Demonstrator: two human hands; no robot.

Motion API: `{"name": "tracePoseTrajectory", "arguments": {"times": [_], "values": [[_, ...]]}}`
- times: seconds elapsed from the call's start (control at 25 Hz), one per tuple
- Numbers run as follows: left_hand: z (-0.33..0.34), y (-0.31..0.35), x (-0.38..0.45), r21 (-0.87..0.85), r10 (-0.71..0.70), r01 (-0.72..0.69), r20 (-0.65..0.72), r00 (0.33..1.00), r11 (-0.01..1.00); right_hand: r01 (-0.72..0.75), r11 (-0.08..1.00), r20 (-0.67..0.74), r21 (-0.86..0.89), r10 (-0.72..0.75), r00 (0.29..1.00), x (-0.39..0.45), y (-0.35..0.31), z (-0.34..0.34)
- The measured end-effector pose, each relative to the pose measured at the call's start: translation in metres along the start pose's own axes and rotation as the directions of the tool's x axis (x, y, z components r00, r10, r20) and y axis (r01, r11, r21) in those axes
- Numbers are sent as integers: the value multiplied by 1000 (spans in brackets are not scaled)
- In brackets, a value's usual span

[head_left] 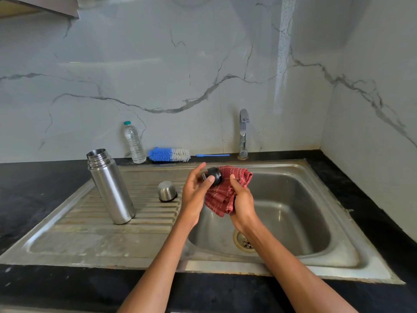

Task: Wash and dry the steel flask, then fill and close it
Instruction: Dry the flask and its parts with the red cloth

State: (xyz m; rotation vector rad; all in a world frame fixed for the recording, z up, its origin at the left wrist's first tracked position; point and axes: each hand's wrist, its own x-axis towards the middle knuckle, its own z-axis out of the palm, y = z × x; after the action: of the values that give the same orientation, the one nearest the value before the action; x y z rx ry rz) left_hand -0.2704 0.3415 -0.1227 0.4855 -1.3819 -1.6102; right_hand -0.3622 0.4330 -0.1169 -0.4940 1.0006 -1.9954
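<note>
I see the steel flask (110, 187) standing open-mouthed and upright on the ribbed drainboard of the steel sink (338, 222), well to the left of my hands, with no brand or writing legible on its body. Its steel cup lid (167, 191) sits mouth-down on the drainboard just right of it. My left hand (196, 190) pinches the black inner stopper (214, 175) between thumb and fingers, above the basin's left edge. My right hand (242, 199) grips a bunched red checked cloth (225, 195), pressed against the stopper. Behind, on the black counter (33, 188), lie a blue-and-white bottle brush (169, 154) and a clear plastic water bottle (134, 143) with a teal cap, its label unreadable, beside the tap (243, 134).
</note>
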Motion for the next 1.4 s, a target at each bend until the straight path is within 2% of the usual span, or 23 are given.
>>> {"name": "tracePoseTrajectory", "arguments": {"times": [0.08,0.2,0.4,0.52,0.6,0.68,0.8,0.92,1.04,1.12,1.24,1.32,1.4], "values": [[-1,0,1,29,20,-19,-25,999,999,-10,1000,4,23,10,1000,-2,0,-1],[-9,-1,4,56,14,-11,-56,998,998,8,999,-5,-41,-9,1000,-2,1,-2],[-5,-5,-5,172,-20,10,59,998,985,37,994,-14,-106,-38,999,1,-1,-3],[-2,-8,-4,167,18,-16,-11,1000,986,48,991,-3,-129,-48,999,0,-3,-4],[-3,-12,-2,136,46,-32,-99,994,990,92,961,29,-261,-87,996,-4,1,-2],[-4,-15,-1,76,46,-33,-179,983,997,196,869,163,-455,-135,977,-9,7,-1],[-9,-16,2,9,15,-13,-250,968,1000,413,650,417,-638,-159,895,-7,12,-7],[-11,-13,5,-91,-28,4,-268,963,996,604,327,581,-727,-176,795,3,9,-19],[-11,-9,3,-192,-64,12,-267,962,981,659,95,639,-746,-174,749,5,11,-23],[-14,-11,5,-143,-47,12,-243,969,990,667,23,652,-745,-188,735,3,11,-20],[-20,-13,6,28,9,-4,-180,984,1000,667,-27,655,-744,-223,722,4,6,-19],[-21,-12,5,139,52,-36,-118,992,990,659,-27,645,-752,-233,727,6,1,-23],[-20,-11,5,205,79,-67,-55,995,977,651,23,628,-759,-236,741,10,-4,-28]]}}
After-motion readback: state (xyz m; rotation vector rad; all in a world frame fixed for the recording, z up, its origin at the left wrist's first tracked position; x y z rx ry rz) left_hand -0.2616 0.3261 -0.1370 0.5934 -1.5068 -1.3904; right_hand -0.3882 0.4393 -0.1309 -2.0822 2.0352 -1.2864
